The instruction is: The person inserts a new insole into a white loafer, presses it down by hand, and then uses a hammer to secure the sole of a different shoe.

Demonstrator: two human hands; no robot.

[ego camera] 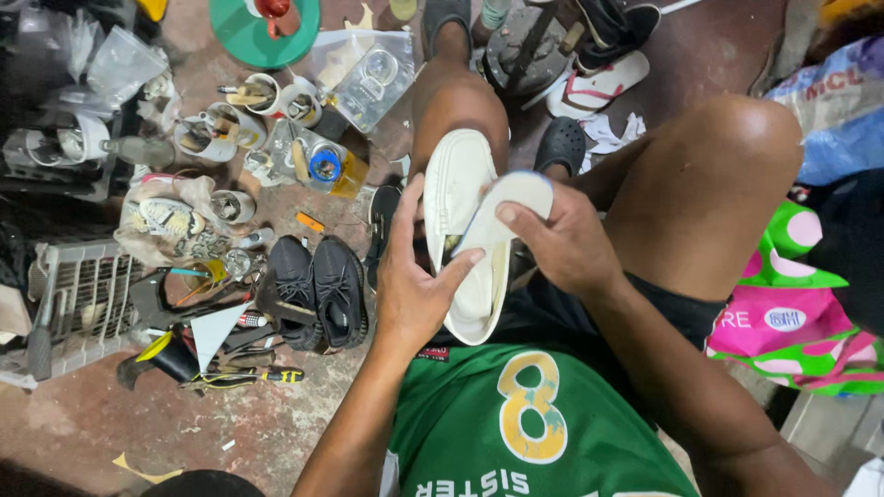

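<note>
A white slip-on shoe (458,179) lies on my lap, toe pointing away from me. My left hand (414,276) grips its left side, thumb across the opening. My right hand (562,241) holds a white insole (508,198) with a blue edge, its lower end pushed into the shoe's opening. My bare knees rise on either side of the shoe.
A pair of black sneakers (318,287) sits on the floor to my left, beside pliers and tools (239,373), cut plastic cups holding brushes (244,115), a glue jar (324,166) and a wire basket (78,304). Sandals (597,87) lie ahead; colourful bags (792,313) lie at right.
</note>
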